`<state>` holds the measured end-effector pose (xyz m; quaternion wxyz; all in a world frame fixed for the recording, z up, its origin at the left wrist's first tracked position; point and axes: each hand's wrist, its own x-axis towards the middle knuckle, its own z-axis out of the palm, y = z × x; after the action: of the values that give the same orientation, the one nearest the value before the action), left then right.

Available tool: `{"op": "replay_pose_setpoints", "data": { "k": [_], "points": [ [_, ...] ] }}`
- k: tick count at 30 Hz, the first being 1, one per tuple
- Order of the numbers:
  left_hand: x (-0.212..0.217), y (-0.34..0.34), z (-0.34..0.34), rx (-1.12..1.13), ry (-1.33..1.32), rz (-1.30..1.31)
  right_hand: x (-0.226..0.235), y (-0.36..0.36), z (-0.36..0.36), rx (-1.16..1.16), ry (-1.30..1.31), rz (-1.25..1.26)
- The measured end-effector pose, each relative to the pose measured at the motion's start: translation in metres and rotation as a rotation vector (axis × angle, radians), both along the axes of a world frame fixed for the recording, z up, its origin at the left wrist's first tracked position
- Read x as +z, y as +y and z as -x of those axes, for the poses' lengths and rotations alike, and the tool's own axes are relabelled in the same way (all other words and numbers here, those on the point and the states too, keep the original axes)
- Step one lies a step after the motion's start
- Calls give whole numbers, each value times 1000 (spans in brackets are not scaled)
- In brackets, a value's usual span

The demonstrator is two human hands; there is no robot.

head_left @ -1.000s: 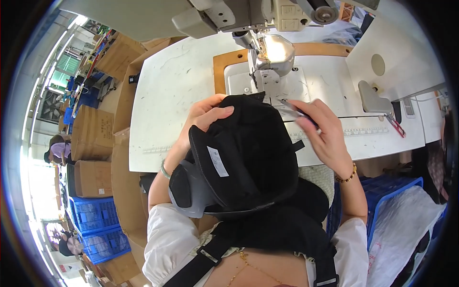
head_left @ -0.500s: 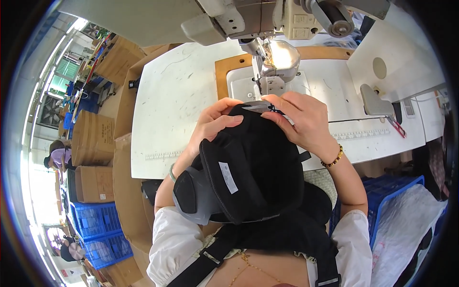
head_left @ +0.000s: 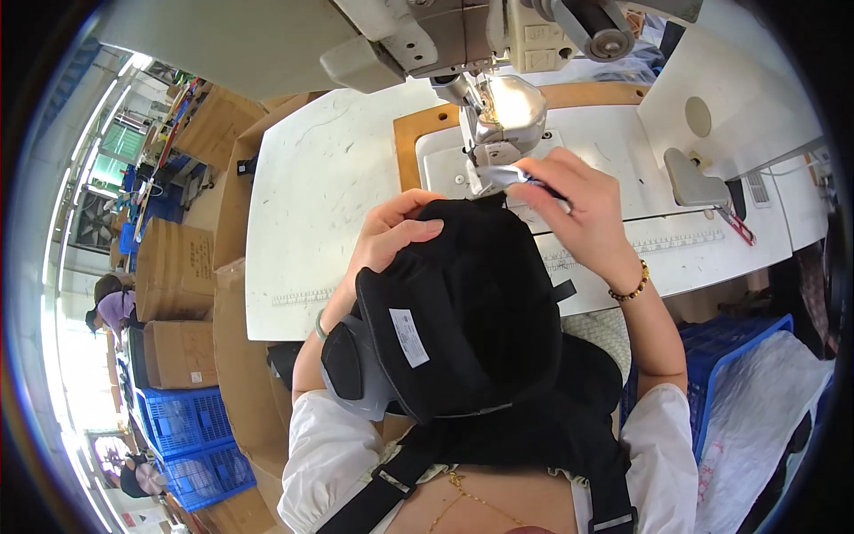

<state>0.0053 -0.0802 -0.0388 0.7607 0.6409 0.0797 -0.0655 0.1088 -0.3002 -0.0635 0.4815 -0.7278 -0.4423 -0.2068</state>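
A black fabric bag-like piece (head_left: 498, 294) with a grey padded panel (head_left: 349, 360) and a white sewn label (head_left: 408, 338) lies over my lap, its upper edge raised toward the sewing machine. My left hand (head_left: 396, 230) pinches that upper edge, thumb on the near face. In my right hand (head_left: 578, 209) is a pair of thread snips (head_left: 505, 175), silver blades pointing left, held just above the fabric's top edge and apart from it. My fingers partly hide the snips' dark handle.
The lit sewing machine head (head_left: 507, 111) stands directly ahead over the white table (head_left: 311, 205). Another red-handled tool (head_left: 737, 227) lies at the table's right. Blue crates (head_left: 182, 418) and cardboard boxes (head_left: 173, 267) are stacked left; a blue crate (head_left: 712, 356) stands right. A person (head_left: 114, 303) is far left.
My right hand has lifted the snips off the fabric's top edge, slightly up and to the right. My left hand keeps its pinch, and the fabric has shifted slightly.
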Motion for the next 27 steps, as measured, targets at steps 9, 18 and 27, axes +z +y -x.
{"op": "replay_pose_setpoints", "data": {
  "k": [9, 18, 27],
  "points": [
    [-7, 1, -8, -45, 13, 105, -19, -30, 19, 186, 974, 143],
    [17, -16, -21, -402, 5, -132, -42, -26, 25, 458, 1330, -146],
    [4, -21, -31, -377, 52, -192, -22, -57, 19, 34, 309, 219]
  ]
}}
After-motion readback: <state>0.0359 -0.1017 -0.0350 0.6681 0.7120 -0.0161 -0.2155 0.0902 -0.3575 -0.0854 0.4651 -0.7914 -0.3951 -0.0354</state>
